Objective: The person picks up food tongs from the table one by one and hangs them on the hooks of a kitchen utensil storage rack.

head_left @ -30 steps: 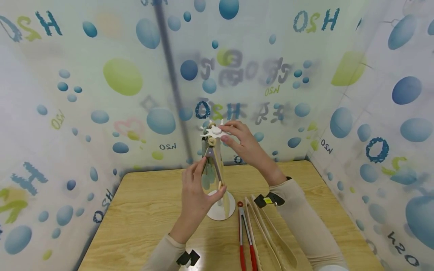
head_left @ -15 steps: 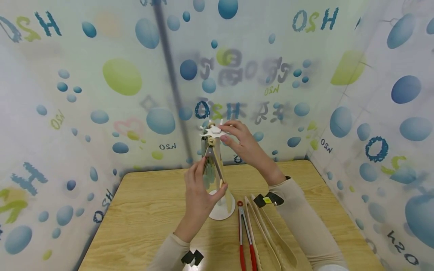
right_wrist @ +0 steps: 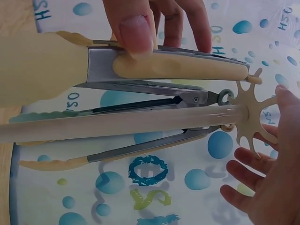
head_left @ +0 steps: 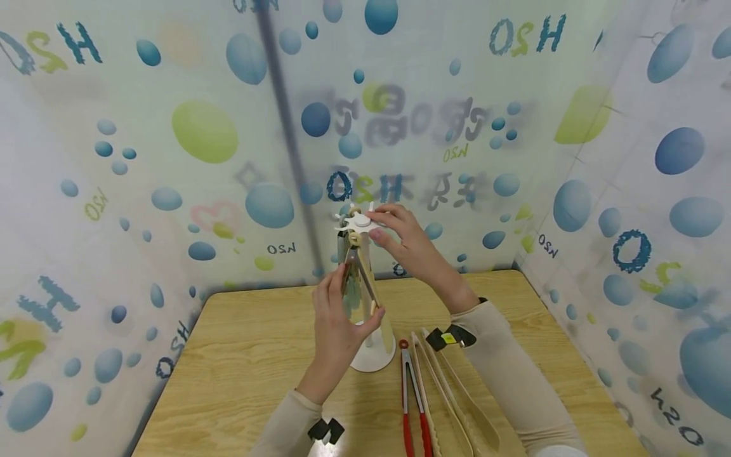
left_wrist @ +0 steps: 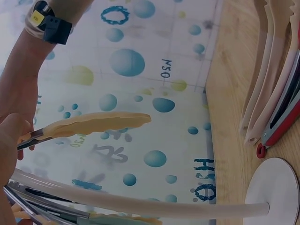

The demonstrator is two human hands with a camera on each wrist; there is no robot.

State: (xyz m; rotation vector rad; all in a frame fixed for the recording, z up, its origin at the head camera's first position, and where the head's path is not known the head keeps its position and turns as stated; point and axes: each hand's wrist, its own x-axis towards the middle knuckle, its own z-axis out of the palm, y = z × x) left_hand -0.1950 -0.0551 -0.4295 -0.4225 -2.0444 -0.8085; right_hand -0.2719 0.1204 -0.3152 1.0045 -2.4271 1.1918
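A white utensil stand [right_wrist: 140, 121] has a star-shaped hook top [head_left: 361, 220] and a round base [head_left: 374, 360]. My right hand [head_left: 414, 247] pinches one side of this top between thumb and fingers. Below it, my left hand [head_left: 337, 324] grips cream-and-steel tongs [right_wrist: 183, 66], its thumb on one arm and its fingers at the other. The ring end of these tongs is at a hook in the right wrist view. Green-tipped tongs [right_wrist: 51, 116] and another cream-tipped pair [right_wrist: 54, 165] hang around the pole. Fingers partly hide the held tongs.
Red-handled tongs [head_left: 407, 431] lie on the wooden table [head_left: 245, 355] right of the base. Several long cream utensils [head_left: 451, 393] lie beside them, under my right forearm. A bubble-patterned curtain [head_left: 205, 130] surrounds the back and sides.
My left hand has shifted slightly right, and the lower part of the held tongs has swung a little right with it. My right hand stays at the hook top.
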